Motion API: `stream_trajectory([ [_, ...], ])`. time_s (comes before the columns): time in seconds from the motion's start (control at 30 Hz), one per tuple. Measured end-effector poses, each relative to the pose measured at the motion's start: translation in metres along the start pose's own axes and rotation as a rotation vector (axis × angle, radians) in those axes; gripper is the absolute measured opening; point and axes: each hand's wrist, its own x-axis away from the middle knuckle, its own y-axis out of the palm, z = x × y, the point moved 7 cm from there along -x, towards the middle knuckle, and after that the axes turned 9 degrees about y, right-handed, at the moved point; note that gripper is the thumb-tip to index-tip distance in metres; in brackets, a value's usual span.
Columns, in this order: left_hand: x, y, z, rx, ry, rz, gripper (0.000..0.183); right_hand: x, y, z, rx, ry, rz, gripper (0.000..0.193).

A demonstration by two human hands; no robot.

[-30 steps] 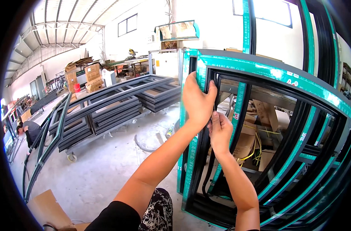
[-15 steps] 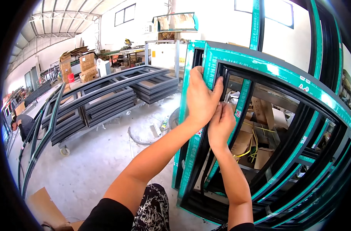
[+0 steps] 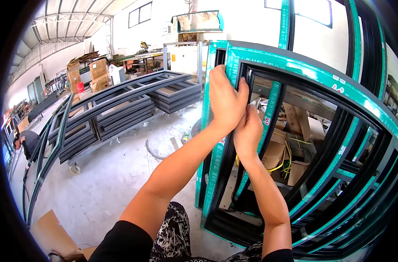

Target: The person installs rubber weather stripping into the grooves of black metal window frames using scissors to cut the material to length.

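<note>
A large window frame (image 3: pixel 268 61), dark with green protective film on its face, stands upright before me on the right. My left hand (image 3: pixel 225 98) is wrapped around its left post near the upper corner, thumb pressed on the inner edge. Just below, my right hand (image 3: pixel 249 133) is closed with its thumb up against the same inner edge. A thin black strip (image 3: pixel 239 181), which looks like a rubber seal, runs down below the right hand inside the opening. The right fingertips and the part of the strip in them are hidden.
More film-covered frames (image 3: pixel 347 172) stand behind and right of this one. Stacked dark frames (image 3: pixel 124 113) lie on a wheeled cart to the left. Long bent-looking profiles (image 3: pixel 50 148) lean nearer left, beside a crouching person (image 3: pixel 29 142). Cardboard (image 3: pixel 55 236) lies at lower left.
Both hands have shifted slightly up and left in view, along with the frame's upper corner. The right thumb sits closer under the left hand. The strip below hangs a little differently.
</note>
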Motion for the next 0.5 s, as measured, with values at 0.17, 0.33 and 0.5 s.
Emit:
stream_trajectory([
  [0.17, 0.028, -0.007, 0.0, 0.078, -0.06, -0.105, 0.052, 0.002, -0.003, 0.005, 0.005, 0.004, 0.008, 0.013],
  [0.33, 0.031, -0.003, 0.003, -0.003, -0.039, -0.033, 0.045, 0.001, -0.007, 0.008, -0.005, 0.029, -0.025, 0.013],
  [0.5, 0.033, -0.008, -0.006, -0.055, -0.01, 0.026, 0.043, 0.047, -0.007, 0.021, -0.243, 0.212, -0.224, 0.024],
])
